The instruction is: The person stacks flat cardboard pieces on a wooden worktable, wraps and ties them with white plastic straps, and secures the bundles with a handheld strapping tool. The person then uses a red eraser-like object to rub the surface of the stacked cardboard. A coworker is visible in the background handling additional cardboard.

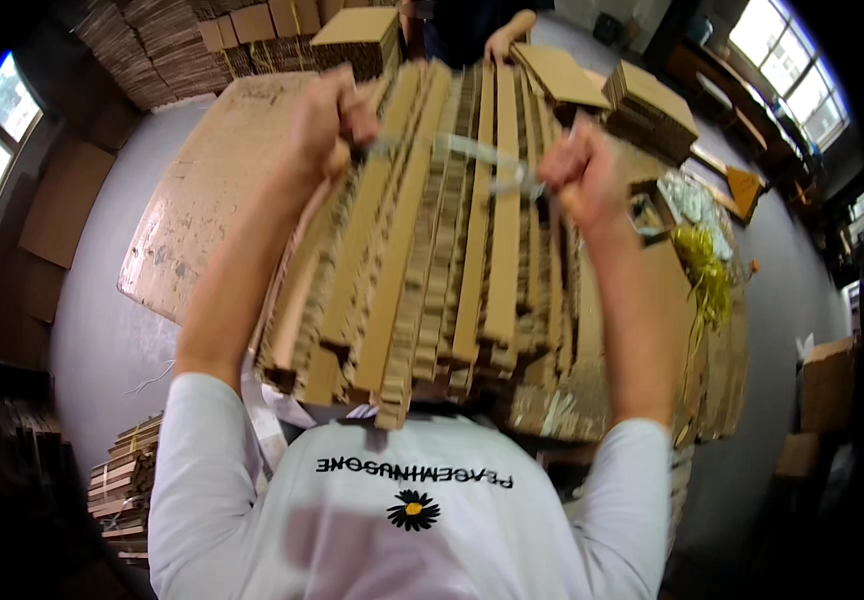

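Observation:
A thick bundle of long corrugated cardboard strips [392,290] lies in front of me, its near ends close to my shirt. Across the far part of the bundle runs a whitish plastic strap [480,151], blurred, with a loop near its right end. My left hand [330,122] is a fist at the bundle's far left, closed on the strap's left end. At the right side my right hand [582,172] is also clenched, gripping the other end. Both fists are smeared by motion.
A worktable [212,190] carries the bundle. Cardboard stacks [652,110] stand at the far right, near yellow twine [702,275] and an open box [649,212]. Another person's hand [502,42] rests at the bundle's far end. More strips [127,490] are piled at lower left.

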The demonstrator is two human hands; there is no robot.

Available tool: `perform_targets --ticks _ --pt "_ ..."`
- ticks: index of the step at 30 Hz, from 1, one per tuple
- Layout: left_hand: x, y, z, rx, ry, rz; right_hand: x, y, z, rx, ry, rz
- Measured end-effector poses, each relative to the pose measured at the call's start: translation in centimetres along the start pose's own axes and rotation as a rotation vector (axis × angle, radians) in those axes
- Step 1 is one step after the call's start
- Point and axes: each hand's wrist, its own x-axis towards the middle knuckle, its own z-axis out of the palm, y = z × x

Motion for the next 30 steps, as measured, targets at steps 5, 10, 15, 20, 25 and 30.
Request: perform_targets --ticks 5,10,15,20,25,30 --pt "-2.5 0.5 -0.2 0.149 -0.286 0.031 0.4 -1.9 1.3 0.05 0.011 -0.063" --pt "-5.0 -0.1 3.0 0.623 -0.495 0.232 0.4 -4.5 4.9 -0.036 -0.117 -0.255" --pt "-5.3 -0.1 3.5 0.582 -0.571 0.043 3.2 -3.6 10.7 -0.268 -0.271 -0.316" --pt "-4.4 -0.5 3.3 0.465 -0.552 0.109 5.5 -3.6 11.1 -0.172 -0.252 -0.144" --pt "-4.2 -0.4 2.8 0.313 -0.474 0.058 5.7 -4.2 2.6 -0.068 -0.215 -0.154" --pt "-4.3 -1.0 2.6 0.225 -0.319 0.042 2.4 -2.1 -10.3 -1.346 0.464 -0.487"
